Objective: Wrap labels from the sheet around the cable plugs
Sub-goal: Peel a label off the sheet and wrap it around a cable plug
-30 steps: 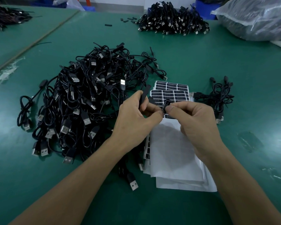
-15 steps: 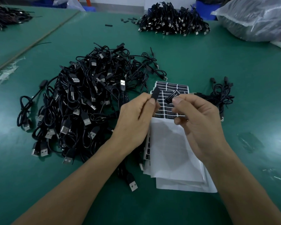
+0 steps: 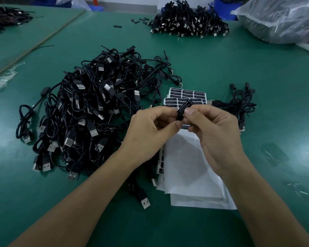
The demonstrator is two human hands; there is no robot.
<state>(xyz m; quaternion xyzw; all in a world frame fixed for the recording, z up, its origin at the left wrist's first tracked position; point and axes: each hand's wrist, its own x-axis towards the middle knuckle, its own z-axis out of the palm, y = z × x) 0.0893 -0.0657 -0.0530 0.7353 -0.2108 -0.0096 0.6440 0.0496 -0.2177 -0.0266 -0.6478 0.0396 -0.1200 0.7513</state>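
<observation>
Both hands meet above the label sheet (image 3: 187, 95), a white sheet with rows of black labels. My left hand (image 3: 150, 129) pinches a black cable plug, mostly hidden by its fingers. My right hand (image 3: 214, 132) pinches a black label (image 3: 184, 108) with white print and holds it against that plug. The plug's cable runs down under my left wrist to a USB end (image 3: 144, 200) on the table. A big pile of black USB cables (image 3: 89, 111) lies to the left.
White backing sheets (image 3: 191, 172) lie under my right hand. A small bunch of cables (image 3: 239, 106) sits to the right of the label sheet. Another cable pile (image 3: 189, 20) and a clear plastic bag (image 3: 282, 20) are at the far side of the green table.
My right hand lifted a label off the sheet and brought it to the plug in my left hand. The hands were apart half a second ago and now touch.
</observation>
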